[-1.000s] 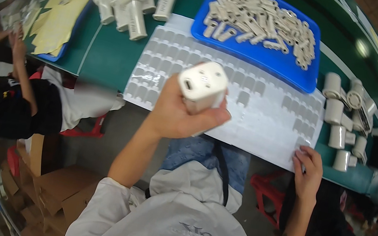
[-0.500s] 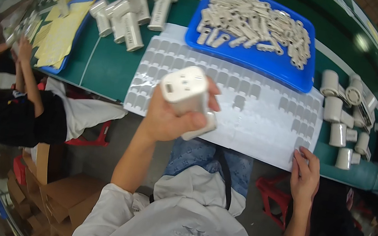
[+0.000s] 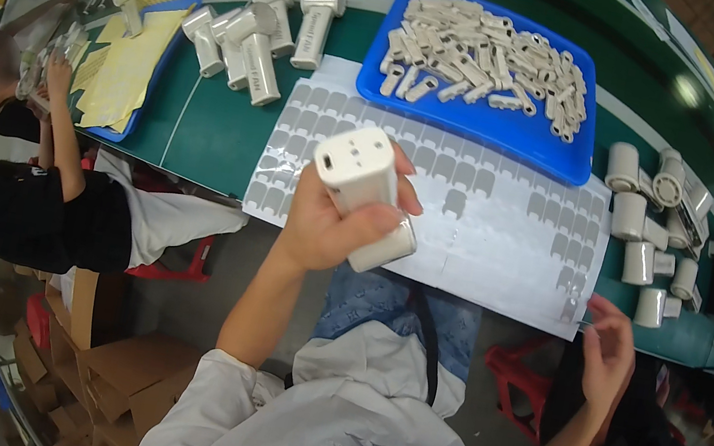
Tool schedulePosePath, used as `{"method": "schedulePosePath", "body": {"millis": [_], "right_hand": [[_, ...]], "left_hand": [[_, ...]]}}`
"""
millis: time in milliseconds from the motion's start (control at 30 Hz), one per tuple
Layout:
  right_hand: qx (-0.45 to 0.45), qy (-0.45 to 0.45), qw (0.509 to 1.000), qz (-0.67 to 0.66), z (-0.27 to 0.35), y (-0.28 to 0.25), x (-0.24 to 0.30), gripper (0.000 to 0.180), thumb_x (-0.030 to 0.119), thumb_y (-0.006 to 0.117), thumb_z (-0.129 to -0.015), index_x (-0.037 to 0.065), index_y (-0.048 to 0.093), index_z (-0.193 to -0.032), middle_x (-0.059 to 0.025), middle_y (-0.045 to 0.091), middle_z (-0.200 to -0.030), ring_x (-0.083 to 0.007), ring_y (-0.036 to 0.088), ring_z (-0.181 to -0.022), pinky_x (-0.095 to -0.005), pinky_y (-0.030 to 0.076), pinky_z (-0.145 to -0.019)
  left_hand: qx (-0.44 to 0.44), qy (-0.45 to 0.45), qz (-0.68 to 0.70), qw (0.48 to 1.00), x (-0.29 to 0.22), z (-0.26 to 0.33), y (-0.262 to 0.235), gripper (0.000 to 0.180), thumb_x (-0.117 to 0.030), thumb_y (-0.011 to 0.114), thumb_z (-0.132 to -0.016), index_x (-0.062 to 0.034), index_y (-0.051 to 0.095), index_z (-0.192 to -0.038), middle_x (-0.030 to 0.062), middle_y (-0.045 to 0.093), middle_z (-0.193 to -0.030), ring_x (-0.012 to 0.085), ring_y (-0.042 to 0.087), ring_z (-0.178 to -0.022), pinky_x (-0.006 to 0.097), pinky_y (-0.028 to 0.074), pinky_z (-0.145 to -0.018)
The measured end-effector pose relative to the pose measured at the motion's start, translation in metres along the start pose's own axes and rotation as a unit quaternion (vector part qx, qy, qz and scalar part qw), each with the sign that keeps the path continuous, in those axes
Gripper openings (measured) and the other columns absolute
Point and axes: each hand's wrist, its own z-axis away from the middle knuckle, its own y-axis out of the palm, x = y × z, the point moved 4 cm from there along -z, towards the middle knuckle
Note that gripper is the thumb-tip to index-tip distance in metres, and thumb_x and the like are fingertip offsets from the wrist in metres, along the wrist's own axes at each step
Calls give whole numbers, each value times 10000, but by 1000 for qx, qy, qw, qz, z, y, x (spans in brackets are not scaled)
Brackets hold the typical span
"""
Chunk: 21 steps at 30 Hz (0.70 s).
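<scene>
My left hand (image 3: pixel 332 228) grips a white handheld fan (image 3: pixel 369 182), its fingers wrapped round the handle. The rounded base, with a small port and tiny holes, faces up toward me; the fan's other end points down and away from view. Below it lies a white sheet of grey stickers (image 3: pixel 468 243), with stickers left in rows at the top, left and right and bare backing in the middle. Just off the sheet's lower right corner is my right hand (image 3: pixel 608 358), thumb and fingers drawn together. A thin piece at its fingertips, seen edge-on, looks like a sticker.
Behind the sheet stands a blue tray (image 3: pixel 474 127) of small white parts. More white fans (image 3: pixel 256 67) lie at the left, and white cylindrical pieces (image 3: pixel 631 214) at the right. A co-worker (image 3: pixel 18 197) sits at the left near a blue tray with yellow sheets (image 3: pixel 139 75).
My right hand has lifted off the sheet's right edge and moved slightly right and toward me. The left hand still holds the fan, a little further right in the picture.
</scene>
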Motion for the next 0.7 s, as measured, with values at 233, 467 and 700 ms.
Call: {"method": "schedulePosePath", "body": {"millis": [233,467,700], "right_hand": [[-64,-209,955,-199,-32,46,59,156,-19,648,-781,25,533,-876,-121,570,-889,-218,577,-857,-366,492,-836],[80,-202,929,-300,-63,144,120,398,-85,677,-773,-21,511,-1129,-84,595,-903,-148,594,-865,-322,473,-872],[72,-204,924,-314,-75,156,126,366,-54,622,-824,36,542,-1169,-11,552,-971,-66,543,-820,-259,468,-834]], "left_hand": [[88,82,-198,973,-27,-12,27,315,53,669,-693,-31,653,-996,87,678,-945,188,654,-902,297,500,-795],[105,130,-199,966,0,-22,31,270,28,676,-595,-48,644,-852,89,632,-796,230,607,-727,314,464,-668],[110,155,-196,962,23,-25,46,324,-93,777,-620,-23,643,-906,116,641,-824,217,601,-708,302,463,-637]]}}
